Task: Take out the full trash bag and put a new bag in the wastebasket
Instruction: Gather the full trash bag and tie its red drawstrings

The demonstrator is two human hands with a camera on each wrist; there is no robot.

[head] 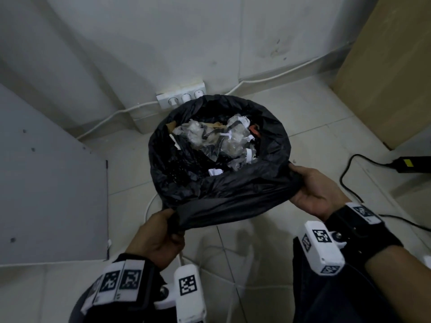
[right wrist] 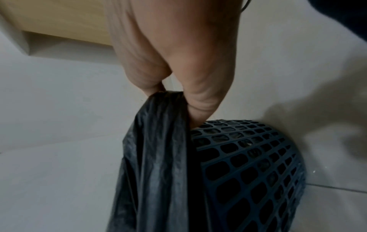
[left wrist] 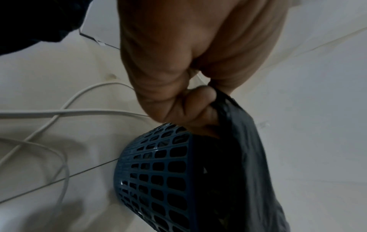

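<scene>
Both hands grip the near rim of a black trash bag (head: 233, 197): the left hand (head: 158, 238) has its fingers curled round a gathered fold at the lower left of the rim, and the right hand (head: 314, 192) pinches a bunched fold at the lower right, so the plastic between them is drawn into a loose band. From the left wrist view the left hand (left wrist: 178, 81) shows thumb and fingers closed on the dark plastic (left wrist: 244, 141), and the right wrist view shows the right hand (right wrist: 174, 66) pinching a twisted strip of the bag (right wrist: 158, 157) in the same way. The bag sits in a dark blue mesh wastebasket (left wrist: 155, 172), which stands on the pale tiled floor (head: 303, 127); the bag's far rim is folded over the basket's top. Inside the open mouth lie crumpled clear plastic wrappers (head: 210, 136), scraps of white paper and what may be a piece of brown card, though the light is dim. Behind the basket a white power strip (head: 182, 96) rests at the foot of the wall, with white cables (left wrist: 59, 113) trailing over the floor. A black power adapter (head: 412, 164) with its cord lies to the right, near a light wooden panel (head: 384, 66).
</scene>
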